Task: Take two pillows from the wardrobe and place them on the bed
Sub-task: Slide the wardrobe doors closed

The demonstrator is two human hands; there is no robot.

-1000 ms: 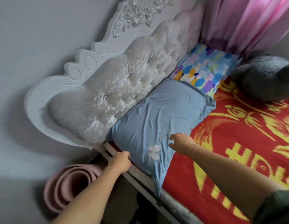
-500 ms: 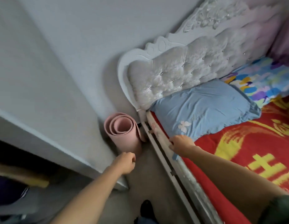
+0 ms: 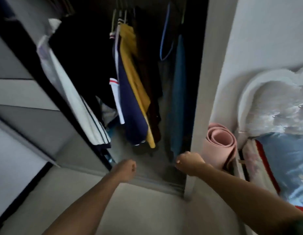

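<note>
The open wardrobe (image 3: 196, 99) fills the middle of the head view, dark inside, with hanging clothes (image 3: 133, 92). No pillow shows inside it. My left hand (image 3: 126, 169) is a closed fist with nothing in it, in front of the wardrobe's lower track. My right hand (image 3: 189, 162) is also curled shut and holds nothing, close to the wardrobe's right panel. A light blue pillow (image 3: 286, 160) lies on the bed (image 3: 272, 173) at the far right, against the white tufted headboard (image 3: 269, 107).
A rolled pink mat (image 3: 220, 145) stands on the floor between the wardrobe's right panel and the bed frame. A white garment with dark stripes (image 3: 74, 99) hangs by the sliding door (image 3: 25, 116) on the left. Bare floor (image 3: 147, 209) lies below my arms.
The view has swung left from the bed to the open wardrobe. Both hands have left the blue pillow and bed edge and now hang in front of the wardrobe.
</note>
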